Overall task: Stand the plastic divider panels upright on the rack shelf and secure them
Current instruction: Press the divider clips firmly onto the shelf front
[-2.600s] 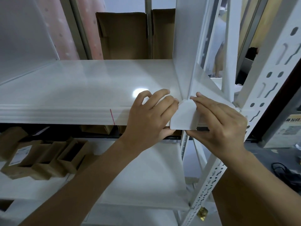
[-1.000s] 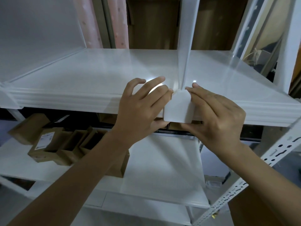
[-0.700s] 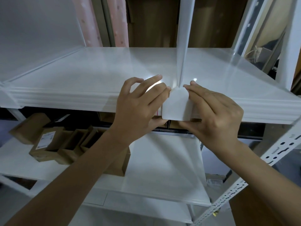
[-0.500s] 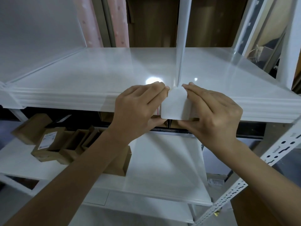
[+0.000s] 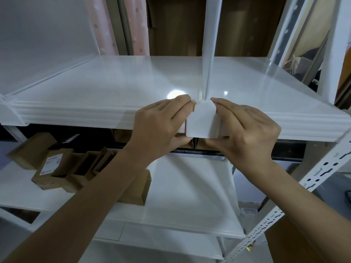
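Pressing a small white plastic clip over the front lip of the glossy white rack shelf, left hand and right hand pinch its sides. The thin white plastic divider panel stands upright directly behind the clip. Uneven pressure could tilt the panel. Brown cardboard boxes below the shelf: contents not visible.

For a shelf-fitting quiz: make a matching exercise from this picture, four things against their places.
Things:
1. clip
2. divider
3. boxes
4. left hand

Places:
A. on the lower shelf
B. upright on the upper shelf
C. on the shelf's front edge, between both hands
D. pressed to the clip's left side

Pairs: 1-C, 2-B, 3-A, 4-D
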